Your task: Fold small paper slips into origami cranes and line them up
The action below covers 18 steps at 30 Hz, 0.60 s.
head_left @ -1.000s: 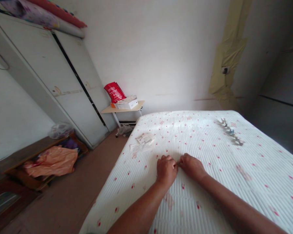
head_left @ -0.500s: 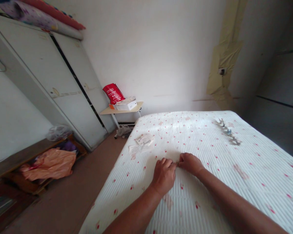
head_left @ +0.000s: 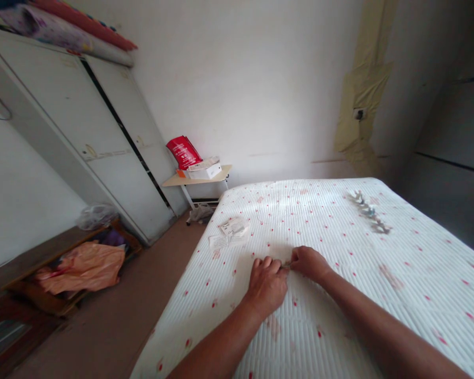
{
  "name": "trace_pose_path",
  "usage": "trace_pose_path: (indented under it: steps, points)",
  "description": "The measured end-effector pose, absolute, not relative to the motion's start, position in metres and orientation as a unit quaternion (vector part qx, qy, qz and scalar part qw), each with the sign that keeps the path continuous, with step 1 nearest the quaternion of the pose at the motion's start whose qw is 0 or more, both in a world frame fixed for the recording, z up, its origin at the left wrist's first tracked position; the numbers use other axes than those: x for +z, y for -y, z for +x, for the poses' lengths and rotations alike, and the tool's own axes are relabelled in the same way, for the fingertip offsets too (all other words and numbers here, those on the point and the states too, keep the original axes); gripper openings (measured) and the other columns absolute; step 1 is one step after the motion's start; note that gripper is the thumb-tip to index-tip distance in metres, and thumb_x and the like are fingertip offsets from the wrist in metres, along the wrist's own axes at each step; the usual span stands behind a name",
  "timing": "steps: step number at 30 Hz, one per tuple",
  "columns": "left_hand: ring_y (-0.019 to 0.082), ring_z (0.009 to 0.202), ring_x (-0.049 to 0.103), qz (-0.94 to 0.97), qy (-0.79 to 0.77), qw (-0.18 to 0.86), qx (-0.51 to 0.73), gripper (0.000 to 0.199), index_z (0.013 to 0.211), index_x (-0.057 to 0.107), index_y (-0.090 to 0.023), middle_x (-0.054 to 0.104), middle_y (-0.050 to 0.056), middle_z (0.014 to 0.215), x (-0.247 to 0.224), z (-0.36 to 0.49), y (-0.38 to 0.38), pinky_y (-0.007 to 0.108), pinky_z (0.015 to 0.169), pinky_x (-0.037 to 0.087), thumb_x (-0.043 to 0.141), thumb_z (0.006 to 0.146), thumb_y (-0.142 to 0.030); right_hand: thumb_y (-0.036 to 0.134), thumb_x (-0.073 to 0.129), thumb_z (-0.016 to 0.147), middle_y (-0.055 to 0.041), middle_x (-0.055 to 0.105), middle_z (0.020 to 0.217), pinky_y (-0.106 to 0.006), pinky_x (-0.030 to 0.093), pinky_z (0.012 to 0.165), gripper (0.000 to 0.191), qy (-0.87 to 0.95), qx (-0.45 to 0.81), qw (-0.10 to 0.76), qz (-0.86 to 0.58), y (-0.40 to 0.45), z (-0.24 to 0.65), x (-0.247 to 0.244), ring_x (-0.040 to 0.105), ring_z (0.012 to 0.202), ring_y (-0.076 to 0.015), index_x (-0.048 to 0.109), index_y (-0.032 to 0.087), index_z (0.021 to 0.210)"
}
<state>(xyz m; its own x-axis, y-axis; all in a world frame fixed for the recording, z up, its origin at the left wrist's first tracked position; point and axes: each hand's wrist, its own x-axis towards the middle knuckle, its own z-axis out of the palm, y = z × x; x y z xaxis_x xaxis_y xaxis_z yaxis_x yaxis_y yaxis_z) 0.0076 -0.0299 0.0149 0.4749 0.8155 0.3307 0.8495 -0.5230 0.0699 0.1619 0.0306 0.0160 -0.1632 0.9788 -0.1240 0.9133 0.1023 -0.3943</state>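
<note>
My left hand [head_left: 266, 284] is closed, its fingers curled down over the bed [head_left: 308, 326] with its ribbed white cover. Close beside it, my right hand [head_left: 310, 263] is pinched shut. A small, thin, greyish-brown piece [head_left: 286, 265] spans the narrow gap between my fingertips, an end in each hand; most of it is hidden, and its kind is too small to make out. Beyond my left hand lie a printed paper [head_left: 235, 226] and clear wrapping. Farther off on the right of the bed rests a row of small grey, branching pieces [head_left: 367, 210] with some blue.
A small table [head_left: 174, 182] at the back left bears a red bag [head_left: 184, 151] and a white box [head_left: 205, 171]. Tall grey lockers [head_left: 114, 152] stand on the left, above a wooden bench [head_left: 27, 258] with an orange plastic bag [head_left: 87, 266]. The bed's left edge drops to the floor.
My hands have drawn slightly apart, so more of the thin piece shows between them. The fingers of my left hand have shifted a little. The things on the bed have stayed put.
</note>
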Motion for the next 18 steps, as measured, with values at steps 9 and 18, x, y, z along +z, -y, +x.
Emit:
trace_pose_path:
  steps: [9, 18]
  points:
    - [0.019, 0.085, 0.047, -0.858, 0.482, 0.053, -0.168, 0.018, 0.092, 0.062, -0.025, 0.059, 0.003, 0.083, 0.015, 0.0075, 0.0294, 0.034, 0.072, 0.031, 0.046, 0.084, -0.022, 0.015, 0.054, 0.066, -0.0017, 0.067, 0.068, -0.019, 0.033, 0.053, 0.014, 0.749, 0.233, 0.098, -0.612, -0.0359, 0.1702, 0.0168, 0.059, 0.066, -0.013, 0.067, 0.018, 0.07]
    - [0.019, 0.086, 0.047, -0.856, 0.487, 0.058, -0.165, 0.018, 0.09, 0.063, -0.025, 0.059, 0.003, 0.083, 0.0132, 0.0083, 0.0289, 0.034, 0.072, 0.032, 0.047, 0.083, -0.021, 0.019, 0.057, 0.063, -0.0027, 0.062, 0.062, -0.022, 0.03, 0.049, 0.008, 0.727, 0.222, 0.118, -0.639, -0.0308, 0.1633, 0.0147, 0.056, 0.059, -0.0152, 0.065, 0.018, 0.066]
